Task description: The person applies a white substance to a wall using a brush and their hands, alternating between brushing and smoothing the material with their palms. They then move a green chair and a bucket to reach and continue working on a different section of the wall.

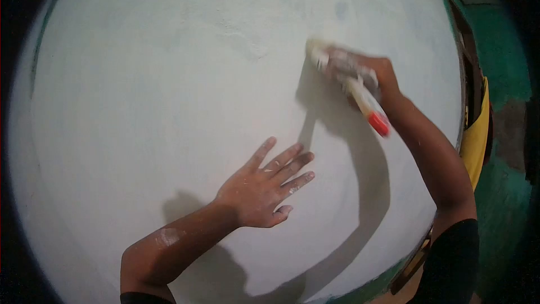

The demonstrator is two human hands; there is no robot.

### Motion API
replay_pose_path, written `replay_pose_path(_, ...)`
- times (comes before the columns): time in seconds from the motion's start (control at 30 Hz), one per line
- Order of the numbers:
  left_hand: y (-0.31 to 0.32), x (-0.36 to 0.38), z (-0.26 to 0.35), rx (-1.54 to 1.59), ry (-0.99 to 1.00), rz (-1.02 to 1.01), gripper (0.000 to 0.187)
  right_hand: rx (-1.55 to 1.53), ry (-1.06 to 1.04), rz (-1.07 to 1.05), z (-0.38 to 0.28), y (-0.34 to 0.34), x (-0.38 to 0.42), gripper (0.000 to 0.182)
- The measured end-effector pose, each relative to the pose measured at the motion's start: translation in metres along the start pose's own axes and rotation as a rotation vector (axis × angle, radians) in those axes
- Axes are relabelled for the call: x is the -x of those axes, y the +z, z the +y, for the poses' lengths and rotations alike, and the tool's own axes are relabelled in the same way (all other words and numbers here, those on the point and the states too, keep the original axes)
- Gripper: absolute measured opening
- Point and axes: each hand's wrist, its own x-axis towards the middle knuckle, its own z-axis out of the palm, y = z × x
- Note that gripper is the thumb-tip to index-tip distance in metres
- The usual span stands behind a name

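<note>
My right hand (360, 73) is closed around a paintbrush (367, 101), slightly smeared by motion. The brush has a pale handle with a red end that points down to the right. Its light bristles point up to the left, right at the white wall (169, 90). Lower and to the left, my left hand (256, 194) has its fingers spread over the same wall and holds nothing. White paint specks mark its fingers, and a white smear shows on the left forearm.
Green paint borders the white wall at the lower right edge. Beyond it on the right are a yellow cloth (476, 129) and a green wall (498, 45) with a brownish patch. Shadows of both arms fall across the white surface, which has a rough patch (247, 39) near the top.
</note>
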Motion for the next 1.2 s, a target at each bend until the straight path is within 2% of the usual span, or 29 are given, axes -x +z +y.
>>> replay_pose_path(0.07, 0.002, -0.002, -0.004, 0.051, 0.044, 0.004, 0.063, -0.183, 0.067, -0.191, -0.031, -0.003, -0.003, 0.042)
replay_pose_path(0.1, 0.005, -0.003, -0.006, 0.103, 0.086, 0.000, 0.061, -0.224, 0.150, -0.365, -0.045, -0.008, -0.011, 0.038)
replay_pose_path(0.17, 0.019, -0.003, -0.005, 0.102, 0.102, 0.025, 0.061, -0.368, 0.097, -0.297, -0.037, 0.001, -0.020, 0.036)
replay_pose_path(0.23, 0.034, -0.004, -0.004, 0.038, 0.093, 0.049, 0.062, -0.550, 0.367, -0.230, -0.002, 0.003, -0.038, 0.034)
replay_pose_path(0.27, 0.039, -0.004, -0.003, 0.060, 0.084, 0.067, 0.064, -0.457, 0.432, -0.076, 0.031, 0.004, -0.044, 0.034)
replay_pose_path(0.3, -0.002, 0.006, -0.007, 0.057, 0.081, 0.051, 0.064, -0.371, 0.499, 0.078, 0.059, -0.025, -0.078, 0.033)
replay_pose_path(0.37, -0.007, 0.009, -0.007, 0.091, 0.031, 0.086, 0.065, -0.250, 0.511, 0.343, 0.113, -0.041, -0.088, 0.033)
replay_pose_path(0.4, -0.011, 0.011, -0.007, 0.087, 0.021, 0.073, 0.065, -0.267, 0.511, 0.348, 0.104, -0.041, -0.093, 0.033)
replay_pose_path(0.47, -0.011, 0.011, -0.006, 0.102, -0.005, 0.088, 0.066, 0.465, 0.906, 0.273, 0.072, -0.039, -0.082, 0.035)
replay_pose_path(0.5, -0.014, 0.012, -0.005, 0.105, 0.000, 0.068, 0.066, 0.385, 0.760, 0.337, 0.059, -0.025, -0.066, 0.039)
replay_pose_path(0.57, -0.024, 0.013, -0.005, 0.081, -0.032, 0.077, 0.066, 0.522, 0.608, -0.027, 0.017, -0.006, -0.047, 0.043)
replay_pose_path(0.6, -0.021, 0.014, -0.005, 0.100, -0.026, 0.215, 0.063, 0.510, 0.425, 0.010, -0.008, 0.005, -0.039, 0.042)
replay_pose_path(0.63, -0.024, 0.016, -0.002, 0.117, -0.032, 0.211, 0.063, 0.492, 0.236, 0.043, -0.035, 0.014, -0.029, 0.041)
replay_pose_path(0.7, -0.032, 0.019, -0.004, 0.144, -0.045, 0.196, 0.058, 0.223, 0.030, -0.052, -0.087, 0.022, -0.018, 0.049)
replay_pose_path(0.77, -0.030, 0.018, -0.003, 0.170, -0.045, 0.189, 0.053, -0.102, 0.009, -0.261, -0.130, 0.009, -0.024, 0.052)
replay_pose_path(0.83, -0.031, 0.022, 0.002, 0.250, -0.158, 0.116, 0.050, -0.209, 0.170, -0.426, -0.128, 0.000, -0.030, 0.047)
replay_pose_path(0.87, -0.034, 0.020, 0.003, 0.201, -0.124, 0.239, 0.058, -0.419, 0.378, -0.467, -0.114, -0.016, -0.043, 0.052)
replay_pose_path(0.9, -0.040, 0.020, 0.005, 0.208, -0.132, 0.227, 0.058, -0.370, 0.323, -0.236, -0.065, 0.001, -0.016, 0.053)
replay_pose_path(0.97, -0.054, 0.018, 0.007, 0.034, -0.146, 0.164, 0.068, -0.600, 0.553, 0.095, -0.029, -0.037, -0.060, 0.050)
replay_pose_path(1.0, -0.047, 0.021, 0.010, 0.004, -0.163, 0.034, 0.073, -0.563, 0.745, 0.250, 0.010, -0.029, -0.053, 0.045)
replay_pose_path(1.03, -0.043, 0.021, 0.010, 0.001, -0.165, 0.025, 0.073, -0.361, 0.710, 0.447, 0.086, -0.010, -0.027, 0.042)
replay_pose_path(1.07, -0.039, 0.021, 0.011, 0.020, -0.168, 0.049, 0.073, -0.344, 0.726, 0.398, 0.034, -0.047, -0.065, 0.035)
replay_pose_path(1.17, -0.027, 0.021, 0.010, 0.019, -0.183, 0.075, 0.073, -0.273, 0.581, 0.531, 0.038, -0.031, -0.060, 0.031)
replay_pose_path(1.2, -0.026, 0.022, 0.012, 0.012, -0.182, 0.080, 0.073, -0.001, 0.522, 0.391, 0.032, -0.020, -0.053, 0.039)
